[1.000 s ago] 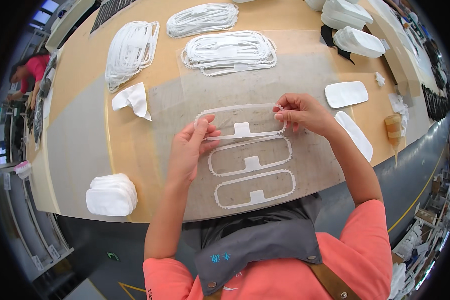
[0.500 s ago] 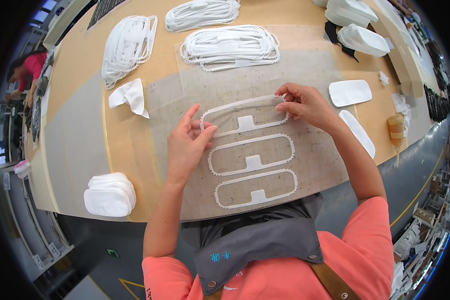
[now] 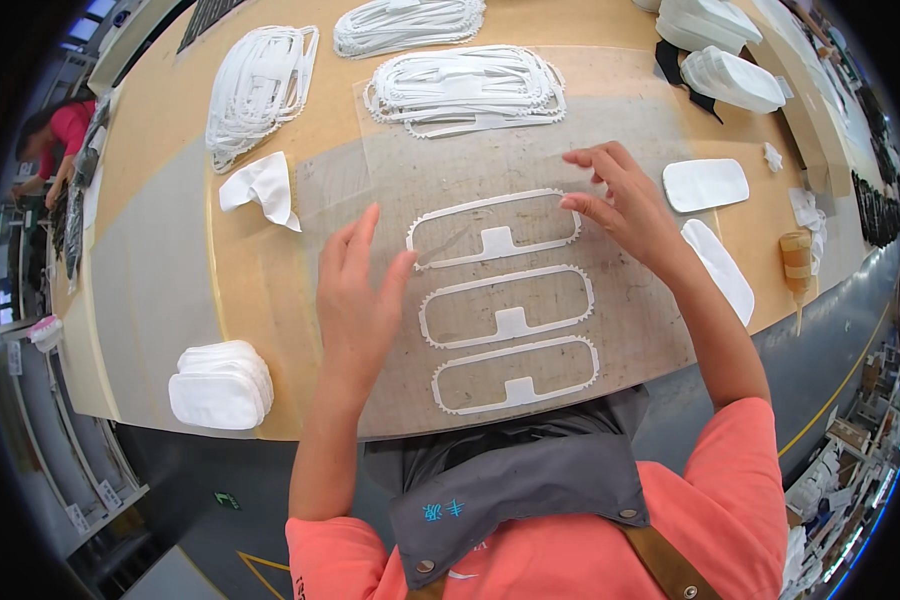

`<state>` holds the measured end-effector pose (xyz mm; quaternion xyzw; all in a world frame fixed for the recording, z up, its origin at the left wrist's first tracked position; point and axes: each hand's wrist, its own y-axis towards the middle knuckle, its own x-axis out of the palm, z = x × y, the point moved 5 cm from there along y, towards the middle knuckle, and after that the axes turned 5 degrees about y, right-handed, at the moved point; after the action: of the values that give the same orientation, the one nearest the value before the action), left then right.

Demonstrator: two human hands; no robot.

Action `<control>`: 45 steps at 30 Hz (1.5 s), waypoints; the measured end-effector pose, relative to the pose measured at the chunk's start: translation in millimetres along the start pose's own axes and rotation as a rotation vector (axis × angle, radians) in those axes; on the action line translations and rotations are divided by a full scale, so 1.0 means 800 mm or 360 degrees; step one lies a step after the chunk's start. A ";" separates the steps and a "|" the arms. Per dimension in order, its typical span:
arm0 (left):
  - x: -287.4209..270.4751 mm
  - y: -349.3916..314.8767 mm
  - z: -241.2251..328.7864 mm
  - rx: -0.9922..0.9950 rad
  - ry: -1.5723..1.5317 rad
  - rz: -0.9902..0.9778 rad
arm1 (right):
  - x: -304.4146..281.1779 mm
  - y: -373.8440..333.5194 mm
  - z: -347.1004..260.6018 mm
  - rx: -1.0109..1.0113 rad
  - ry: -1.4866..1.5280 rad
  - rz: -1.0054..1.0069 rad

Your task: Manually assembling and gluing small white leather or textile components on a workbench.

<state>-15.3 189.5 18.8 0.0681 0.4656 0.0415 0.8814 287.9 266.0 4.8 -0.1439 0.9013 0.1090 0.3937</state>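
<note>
Three thin white oval frames with toothed ends and a small square tab lie in a column on the clear sheet. These are the far frame, the middle frame and the near frame. My left hand hovers beside the far frame's left end, fingers spread and holding nothing. My right hand is off its right end, with thumb and fingers apart and nothing between them; the thumb tip is close to the frame's edge.
Piles of similar frames lie beyond, including the centre pile and left pile. A stack of white pads and crumpled white cloth sit left. At right are a white pad and amber nozzle bottle. Another person works far left.
Both hands have let go of the far frame, which now lies flat above the other two. My left hand has drawn back leftward, and my right hand has opened and shifted slightly right.
</note>
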 end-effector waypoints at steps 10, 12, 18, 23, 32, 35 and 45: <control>0.079 -0.035 0.032 0.0562 0.0536 -0.0451 | 0.083 -0.039 -0.041 -0.0477 -0.0690 -0.0461; 0.082 -0.037 0.024 0.0544 0.0569 -0.0491 | 0.084 -0.043 -0.029 -0.0433 -0.0718 -0.0475; 0.085 -0.043 0.009 0.0565 0.0604 -0.0476 | 0.086 -0.046 -0.024 -0.0408 -0.0805 -0.0502; 0.083 -0.042 0.004 0.0572 0.0605 -0.0587 | 0.089 -0.046 -0.022 -0.0429 -0.0884 -0.0531; 0.052 -0.058 -0.026 0.0485 0.0725 -0.0565 | 0.086 -0.047 -0.047 -0.0528 -0.0881 -0.0477; 0.043 -0.059 -0.026 0.0454 0.0687 -0.0531 | 0.094 -0.052 -0.056 -0.0566 -0.0848 -0.0535; 0.031 -0.060 -0.041 0.0374 0.0676 -0.0405 | 0.111 -0.014 -0.107 -0.0652 -0.0061 -0.0217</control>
<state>-28.1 148.5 -27.2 0.1007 0.6465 -0.1104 0.7482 176.0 213.8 -4.4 -0.2795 0.8409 0.2655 0.3798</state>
